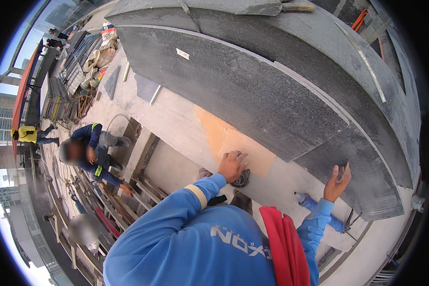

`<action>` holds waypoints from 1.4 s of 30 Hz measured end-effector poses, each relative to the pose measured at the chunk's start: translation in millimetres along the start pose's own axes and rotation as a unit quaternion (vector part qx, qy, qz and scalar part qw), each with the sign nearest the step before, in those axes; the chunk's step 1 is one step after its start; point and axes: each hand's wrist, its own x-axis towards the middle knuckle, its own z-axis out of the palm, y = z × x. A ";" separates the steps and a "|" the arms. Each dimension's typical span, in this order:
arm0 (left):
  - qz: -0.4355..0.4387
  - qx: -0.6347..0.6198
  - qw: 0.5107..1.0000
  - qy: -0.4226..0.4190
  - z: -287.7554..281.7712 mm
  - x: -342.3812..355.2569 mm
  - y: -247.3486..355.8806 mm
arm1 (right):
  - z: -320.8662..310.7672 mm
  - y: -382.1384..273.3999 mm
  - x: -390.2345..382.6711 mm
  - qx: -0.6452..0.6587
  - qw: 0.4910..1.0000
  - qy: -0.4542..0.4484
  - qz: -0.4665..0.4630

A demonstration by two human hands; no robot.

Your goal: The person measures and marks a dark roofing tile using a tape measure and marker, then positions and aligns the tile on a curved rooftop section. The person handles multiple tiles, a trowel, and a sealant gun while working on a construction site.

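The right hand [337, 182] is raised with its fingers partly spread and the thumb apart, gripping nothing that shows. It is in front of the short slab [369, 167], near its face; whether the fingertips touch it, I cannot tell.

The left hand [232, 166] is palm down with its fingers loosely bent, above a round black thing [242, 180]. Whether it has hold of that is hidden.

The short slab is dark grey and stands at the right, its edge meeting the end of the long slab [233, 86], which runs off toward the upper left and bears a white label [182, 54]. Behind the two, more grey stone curves along, with a pale strip [367, 62] lying on it and a piece of wood [298, 7] at the top.

Under the left hand, a brown sheet [260, 155] lies on the pale floor [176, 112]. A blue tube [337, 223] lies beneath the right forearm. A red cloth [286, 248] hangs at the person's front.

Farther left, a co-worker in dark blue [97, 138] crouches beside some planks, and a person in yellow [27, 134] is well beyond.
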 end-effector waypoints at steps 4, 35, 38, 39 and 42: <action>-0.150 -0.064 0.982 0.092 -66.3 -5.7 -99.4 | 59.7 -48.7 11.4 0.084 0.976 0.171 0.109; -0.343 -0.050 0.919 0.187 -162.8 -33.6 -298.3 | 111.9 4.6 -203.8 -0.391 0.873 -0.287 -0.047; -0.447 -0.029 0.870 0.207 -221.5 -44.4 -381.9 | 122.4 -16.0 -210.1 -0.402 0.898 -0.137 -0.112; -0.485 -0.019 0.849 0.210 -246.4 -47.6 -416.9 | 127.4 -18.6 -212.8 -0.356 0.917 -0.157 -0.086; -0.559 0.057 0.792 0.239 -313.7 -51.8 -525.7 | 147.6 -14.1 -230.7 -0.277 0.947 -0.153 -0.062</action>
